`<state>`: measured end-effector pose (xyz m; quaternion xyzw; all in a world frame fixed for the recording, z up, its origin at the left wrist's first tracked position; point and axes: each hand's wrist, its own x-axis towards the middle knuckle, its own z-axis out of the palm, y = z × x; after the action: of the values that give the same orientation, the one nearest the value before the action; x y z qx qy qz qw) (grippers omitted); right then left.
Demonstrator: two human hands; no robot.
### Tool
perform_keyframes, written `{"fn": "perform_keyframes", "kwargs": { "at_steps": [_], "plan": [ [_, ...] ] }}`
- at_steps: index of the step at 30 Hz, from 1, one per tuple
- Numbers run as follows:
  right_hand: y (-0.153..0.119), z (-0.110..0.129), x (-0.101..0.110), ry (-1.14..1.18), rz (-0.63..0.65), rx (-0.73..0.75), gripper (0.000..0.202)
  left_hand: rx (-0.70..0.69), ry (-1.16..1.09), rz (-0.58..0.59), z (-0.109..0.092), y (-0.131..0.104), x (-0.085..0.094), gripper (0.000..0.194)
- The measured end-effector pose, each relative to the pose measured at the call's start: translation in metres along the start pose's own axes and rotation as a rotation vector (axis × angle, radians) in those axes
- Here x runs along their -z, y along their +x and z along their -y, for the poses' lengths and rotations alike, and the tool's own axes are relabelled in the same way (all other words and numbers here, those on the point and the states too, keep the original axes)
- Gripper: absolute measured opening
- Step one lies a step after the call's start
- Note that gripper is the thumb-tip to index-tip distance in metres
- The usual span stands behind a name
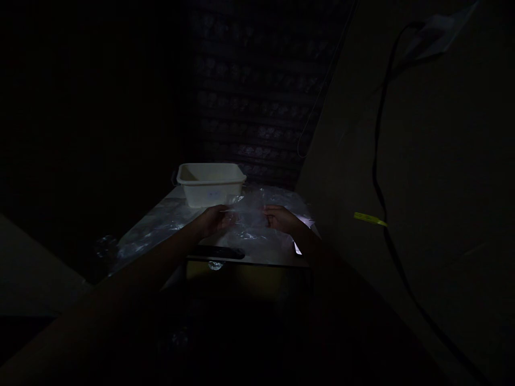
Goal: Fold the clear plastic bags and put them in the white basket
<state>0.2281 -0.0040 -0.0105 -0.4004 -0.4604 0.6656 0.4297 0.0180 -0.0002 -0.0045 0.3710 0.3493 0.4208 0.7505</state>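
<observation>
Both hands hold a clear plastic bag (250,210) between them, above the table. My left hand (215,220) pinches its left side, with the fingers closed. On the opposite side my right hand (278,218) grips the plastic between thumb and fingers. More crumpled clear plastic (155,233) lies on the table at the left, and some lies behind the hands. The scene is very dark, so the edges of the bag are hard to make out.
A white tub (213,187) stands at the table's back left. A long dark object (217,252) lies along the front edge (257,263). A bright screen-like patch (298,247) shows beside my right forearm. A black cable (376,161) with a yellow tag (368,218) hangs along the right wall.
</observation>
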Motion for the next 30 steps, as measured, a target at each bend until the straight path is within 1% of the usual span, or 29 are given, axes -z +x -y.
{"fn": "perform_keyframes", "kwargs": {
  "at_steps": [4,6,10,14,17,18,21,23,25,27,30],
  "plan": [
    [0.000,0.000,0.000,0.004,-0.005,0.047,0.012,0.050,-0.042,0.161,-0.006,-0.007,-0.004,0.014],
    [0.000,0.000,-0.001,0.001,-0.007,0.057,0.009,0.031,0.008,0.171,-0.005,-0.008,-0.005,0.016],
    [-0.001,0.000,-0.001,0.002,-0.016,0.061,0.007,-0.042,0.103,0.071,0.000,-0.004,-0.004,0.026],
    [-0.001,0.002,0.000,0.020,-0.022,0.071,0.015,-0.027,0.116,-0.071,0.002,-0.001,-0.004,0.025],
    [-0.003,0.006,-0.002,0.058,-0.036,0.039,0.022,-0.045,0.133,-0.126,0.002,-0.001,-0.005,0.027],
    [-0.004,0.007,-0.003,0.079,-0.042,0.006,0.021,-0.055,0.136,-0.135,0.003,-0.001,-0.004,0.028],
    [-0.006,0.007,-0.007,0.110,-0.063,-0.103,0.011,-0.094,0.141,-0.157,0.005,0.002,-0.003,0.034],
    [-0.006,0.005,-0.009,0.066,-0.087,-0.118,0.011,-0.115,0.144,-0.170,0.005,0.002,-0.002,0.037],
    [-0.005,0.002,-0.011,-0.008,-0.141,-0.073,0.020,-0.120,0.131,-0.185,0.005,0.002,-0.002,0.038],
    [-0.003,0.000,-0.013,-0.078,-0.188,-0.004,0.030,-0.106,0.084,-0.174,0.003,0.000,-0.003,0.037],
    [-0.003,0.003,-0.016,-0.133,-0.229,0.111,0.036,-0.057,-0.056,-0.084,-0.004,-0.004,-0.003,0.026]
  ]
}}
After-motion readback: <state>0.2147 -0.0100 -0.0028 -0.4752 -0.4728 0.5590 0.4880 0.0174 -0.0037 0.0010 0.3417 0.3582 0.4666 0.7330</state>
